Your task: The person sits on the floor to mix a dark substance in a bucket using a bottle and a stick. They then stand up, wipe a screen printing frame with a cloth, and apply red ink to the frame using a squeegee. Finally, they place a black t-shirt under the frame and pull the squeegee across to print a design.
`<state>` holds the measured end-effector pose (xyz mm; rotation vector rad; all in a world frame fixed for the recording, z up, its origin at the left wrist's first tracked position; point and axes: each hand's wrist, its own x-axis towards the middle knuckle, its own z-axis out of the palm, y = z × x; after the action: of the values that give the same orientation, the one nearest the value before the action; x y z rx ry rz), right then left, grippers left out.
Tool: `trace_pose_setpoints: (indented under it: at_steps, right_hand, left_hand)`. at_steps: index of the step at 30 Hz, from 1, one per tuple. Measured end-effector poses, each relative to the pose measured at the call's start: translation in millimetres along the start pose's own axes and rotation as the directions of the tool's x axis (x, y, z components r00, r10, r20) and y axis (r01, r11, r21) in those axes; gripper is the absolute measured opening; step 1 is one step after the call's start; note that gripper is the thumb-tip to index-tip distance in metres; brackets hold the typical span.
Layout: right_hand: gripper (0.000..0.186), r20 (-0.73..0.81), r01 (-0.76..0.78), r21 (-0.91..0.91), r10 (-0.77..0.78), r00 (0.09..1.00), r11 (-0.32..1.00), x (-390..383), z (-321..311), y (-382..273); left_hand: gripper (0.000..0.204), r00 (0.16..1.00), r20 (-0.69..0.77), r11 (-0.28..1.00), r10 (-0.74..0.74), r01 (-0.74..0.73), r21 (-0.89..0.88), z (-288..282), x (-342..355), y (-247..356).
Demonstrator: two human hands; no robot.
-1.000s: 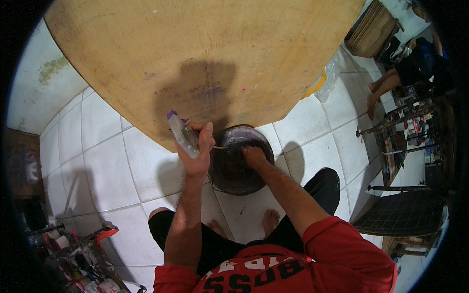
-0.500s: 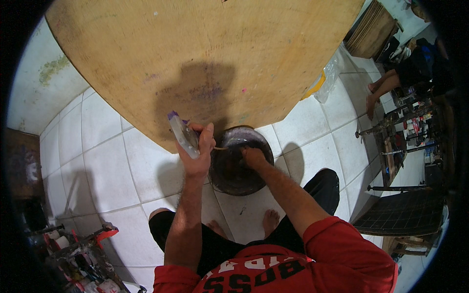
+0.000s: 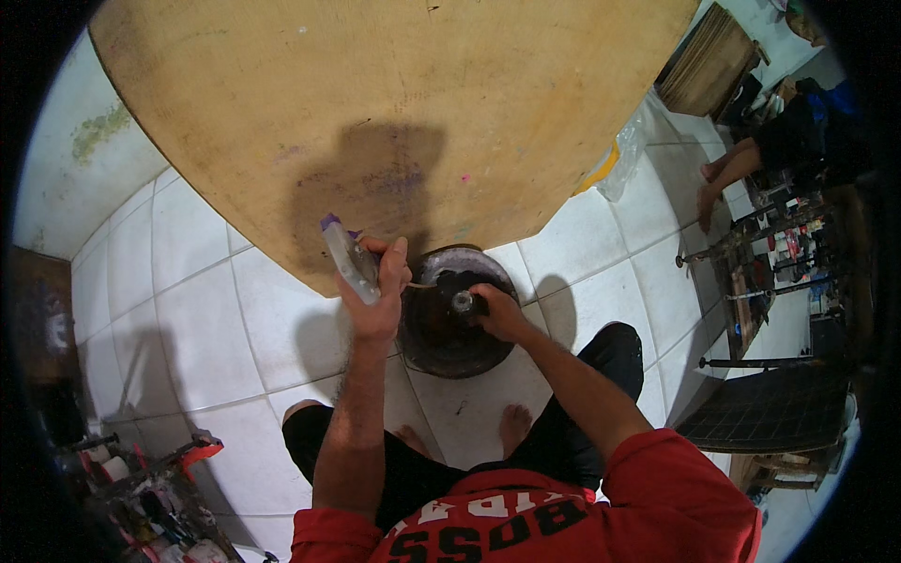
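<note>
My left hand [image 3: 377, 302] is closed around a flat, translucent plastic piece with purple ends [image 3: 347, 258], which stands tilted in the palm. From its fingers a thin pale stick [image 3: 420, 285] points right, over the dark round basin [image 3: 441, 367] on the floor. Above the basin's right side, my right hand [image 3: 499, 314] grips a small round thing with a clear, shiny end [image 3: 463, 301]; its full shape is hidden by the dark background. Dark contents in the basin are too dim to make out.
A large wooden board [image 3: 394, 84] rises just beyond the basin. Clear plastic wrap [image 3: 623, 164] lies by its right edge. A cluttered rack [image 3: 141, 488] stands at lower left, another [image 3: 788, 263] at right. A seated person's legs [image 3: 732, 174] show at far right.
My right hand has shifted a little right and nearer within the basin's outline, and the round clear-ended thing now shows in its grip. My left hand has barely moved.
</note>
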<state>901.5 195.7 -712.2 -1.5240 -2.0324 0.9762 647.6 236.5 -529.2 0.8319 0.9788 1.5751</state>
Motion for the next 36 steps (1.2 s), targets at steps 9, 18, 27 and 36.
trace_pose_setpoints:
  at_steps: [9, 18, 27, 36]
  right_hand:
    - [0.055, -0.179, 0.126, 0.068, -0.112, 0.977, 0.990, -9.4, -16.0, -37.5]
    - [0.056, -0.204, 0.140, 0.087, -0.120, 0.971, 0.986, -5.9, -27.8, -72.3]
    - [0.062, -0.209, 0.079, 0.119, -0.052, 0.976, 0.990, -2.5, -32.1, -108.4]
    - [0.058, -0.253, 0.061, 0.116, -0.030, 0.967, 0.991, -2.2, -31.7, -139.8]
  left_hand:
    - [0.017, 0.995, -0.024, 0.996, -0.092, 0.093, 0.016, 9.8, -12.6, -9.7]
    - [0.016, 0.995, 0.092, 0.999, -0.035, 0.032, 0.026, 17.2, -16.8, -23.9]
    - [0.011, 0.981, 0.179, 0.970, -0.075, 0.030, 0.242, 18.9, -18.3, -57.6]
    - [0.047, 0.995, 0.066, 0.949, -0.076, 0.052, 0.311, 3.3, -28.9, -78.1]
